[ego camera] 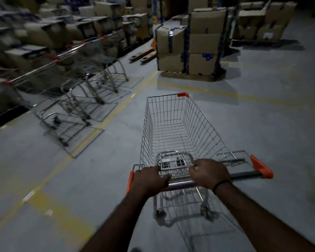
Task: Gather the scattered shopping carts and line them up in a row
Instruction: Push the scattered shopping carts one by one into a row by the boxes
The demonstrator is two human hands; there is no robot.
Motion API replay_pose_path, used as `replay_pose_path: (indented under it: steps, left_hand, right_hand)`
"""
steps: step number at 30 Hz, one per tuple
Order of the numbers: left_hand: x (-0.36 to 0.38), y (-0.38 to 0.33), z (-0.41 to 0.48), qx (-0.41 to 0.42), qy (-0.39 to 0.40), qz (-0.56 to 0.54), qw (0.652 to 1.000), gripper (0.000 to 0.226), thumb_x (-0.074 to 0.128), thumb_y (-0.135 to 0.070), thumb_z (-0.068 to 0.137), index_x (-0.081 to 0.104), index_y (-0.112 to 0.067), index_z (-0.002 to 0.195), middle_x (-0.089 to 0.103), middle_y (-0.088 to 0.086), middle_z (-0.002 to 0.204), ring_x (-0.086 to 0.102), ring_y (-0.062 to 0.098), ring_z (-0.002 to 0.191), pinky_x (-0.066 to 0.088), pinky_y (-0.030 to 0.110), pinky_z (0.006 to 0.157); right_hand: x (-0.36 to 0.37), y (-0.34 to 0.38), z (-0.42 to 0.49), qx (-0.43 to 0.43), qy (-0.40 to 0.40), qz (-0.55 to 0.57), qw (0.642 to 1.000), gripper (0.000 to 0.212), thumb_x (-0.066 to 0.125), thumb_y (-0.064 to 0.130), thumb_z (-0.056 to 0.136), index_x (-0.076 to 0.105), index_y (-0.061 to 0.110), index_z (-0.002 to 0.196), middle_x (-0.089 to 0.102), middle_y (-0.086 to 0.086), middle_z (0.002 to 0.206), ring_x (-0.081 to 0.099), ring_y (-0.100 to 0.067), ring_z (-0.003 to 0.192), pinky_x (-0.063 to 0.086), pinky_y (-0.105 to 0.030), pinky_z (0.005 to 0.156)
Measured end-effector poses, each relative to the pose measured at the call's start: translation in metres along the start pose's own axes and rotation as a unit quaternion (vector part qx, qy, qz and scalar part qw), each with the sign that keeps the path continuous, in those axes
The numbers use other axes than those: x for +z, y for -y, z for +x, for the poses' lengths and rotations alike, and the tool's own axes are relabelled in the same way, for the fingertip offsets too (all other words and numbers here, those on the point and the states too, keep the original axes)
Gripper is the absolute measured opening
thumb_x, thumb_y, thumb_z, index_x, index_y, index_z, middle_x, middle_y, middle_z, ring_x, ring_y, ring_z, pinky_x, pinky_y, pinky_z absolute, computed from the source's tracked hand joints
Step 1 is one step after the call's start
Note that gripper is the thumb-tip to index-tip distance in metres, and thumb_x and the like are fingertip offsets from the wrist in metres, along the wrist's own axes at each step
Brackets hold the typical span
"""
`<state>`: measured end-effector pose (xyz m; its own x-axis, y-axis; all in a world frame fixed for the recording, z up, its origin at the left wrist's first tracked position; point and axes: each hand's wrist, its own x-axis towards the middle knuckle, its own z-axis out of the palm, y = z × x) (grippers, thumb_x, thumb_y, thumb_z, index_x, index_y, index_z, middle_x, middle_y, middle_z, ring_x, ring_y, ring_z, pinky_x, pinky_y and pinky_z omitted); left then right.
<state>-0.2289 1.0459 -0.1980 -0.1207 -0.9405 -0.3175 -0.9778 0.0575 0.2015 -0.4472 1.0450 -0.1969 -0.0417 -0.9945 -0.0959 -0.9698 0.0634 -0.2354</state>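
Left hand (pixel 149 179) and right hand (pixel 210 173) both curled round the handle (pixel 182 183) of a cart (pixel 198 124) on the floor right of the yellow line (pixel 105 120); row of carts (pixel 71 84) left of it, boxes (pixel 191 48) ahead.

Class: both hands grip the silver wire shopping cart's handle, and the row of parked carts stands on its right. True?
No. The head view shows the row of parked carts left of the silver wire shopping cart; left hand and right hand grip its handle.
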Motion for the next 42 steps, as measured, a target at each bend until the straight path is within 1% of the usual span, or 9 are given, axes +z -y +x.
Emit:
replay_pose_path:
  steps: [5,10,15,21,24,26,33,37,42]
  left_hand:
    - [0.0,0.015,-0.03,-0.078,-0.029,-0.01,0.996,0.06,0.038,-0.069,0.091,0.062,-0.026,0.126,0.068,0.004,0.125,0.06,0.026,0.119,0.04,0.042,0.101]
    - [0.0,0.041,-0.045,-0.143,-0.057,-0.046,0.987,0.058,0.038,-0.066,0.09,0.064,-0.025,0.121,0.07,0.005,0.119,0.062,0.027,0.115,0.042,0.041,0.1]
    - [0.0,0.078,-0.058,-0.214,-0.088,-0.084,0.969,0.071,0.027,-0.071,0.078,0.066,-0.027,0.118,0.071,0.005,0.117,0.065,0.028,0.11,0.044,0.048,0.103]
    - [-0.006,0.125,-0.07,-0.275,-0.115,-0.106,0.949,0.072,0.026,-0.07,0.075,0.066,-0.028,0.118,0.071,0.005,0.118,0.065,0.029,0.11,0.042,0.053,0.105]
    - [-0.011,0.152,-0.07,-0.293,-0.124,-0.114,0.941,0.068,0.028,-0.067,0.076,0.067,-0.027,0.114,0.072,0.005,0.116,0.065,0.029,0.109,0.042,0.054,0.105]
    - [-0.018,0.17,-0.07,-0.3,-0.125,-0.119,0.938,0.064,0.032,-0.066,0.08,0.067,-0.027,0.116,0.071,0.006,0.117,0.065,0.03,0.11,0.041,0.054,0.106]
    - [-0.043,0.239,-0.061,-0.315,-0.136,-0.123,0.931,0.05,0.04,-0.056,0.091,0.069,-0.021,0.113,0.071,0.005,0.117,0.065,0.028,0.11,0.039,0.043,0.103]
    - [-0.057,0.284,-0.052,-0.317,-0.148,-0.13,0.928,0.045,0.042,-0.053,0.091,0.07,-0.019,0.099,0.073,0.004,0.106,0.068,0.026,0.1,0.044,0.038,0.092]
    - [-0.073,0.334,-0.04,-0.332,-0.147,-0.134,0.922,0.044,0.041,-0.052,0.09,0.07,-0.019,0.096,0.072,0.003,0.104,0.068,0.025,0.098,0.044,0.039,0.093]
  right_hand:
    - [0.006,0.025,0.009,-0.062,0.007,-0.019,0.998,0.048,0.038,0.059,0.079,0.064,0.019,0.081,0.072,-0.002,0.087,0.067,-0.025,0.086,0.049,-0.033,0.07]
    - [0.01,0.062,0.024,-0.118,0.026,-0.018,0.993,0.046,0.042,0.057,0.082,0.068,0.021,0.091,0.073,-0.001,0.095,0.067,-0.025,0.091,0.051,-0.032,0.075]
    - [0.017,0.109,0.034,-0.159,0.054,-0.014,0.986,0.048,0.046,0.057,0.085,0.071,0.023,0.108,0.073,0.0,0.11,0.067,-0.025,0.104,0.052,-0.033,0.085]
    - [0.027,0.169,0.042,-0.204,0.071,-0.005,0.976,0.047,0.047,0.057,0.085,0.071,0.024,0.108,0.073,0.001,0.109,0.066,-0.024,0.102,0.051,-0.032,0.084]
    - [0.031,0.197,0.053,-0.243,0.096,-0.01,0.965,0.046,0.048,0.06,0.087,0.07,0.028,0.11,0.072,0.004,0.114,0.065,-0.021,0.106,0.051,-0.031,0.086]
    - [0.032,0.214,0.066,-0.259,0.124,-0.006,0.958,0.046,0.052,0.06,0.089,0.068,0.032,0.12,0.069,0.005,0.124,0.062,-0.019,0.115,0.048,-0.031,0.093]
    - [0.039,0.259,0.129,-0.247,0.157,-0.035,0.956,0.053,0.05,0.056,0.093,0.056,0.03,0.139,0.053,0.004,0.146,0.05,-0.018,0.132,0.04,-0.033,0.106]
    - [0.052,0.302,0.148,-0.249,0.139,-0.039,0.958,0.054,0.049,0.057,0.093,0.055,0.031,0.139,0.053,0.003,0.146,0.05,-0.019,0.132,0.041,-0.034,0.105]
    - [0.067,0.356,0.167,-0.249,0.112,-0.031,0.962,0.051,0.05,0.058,0.09,0.06,0.033,0.134,0.059,0.005,0.139,0.056,-0.02,0.125,0.046,-0.036,0.099]
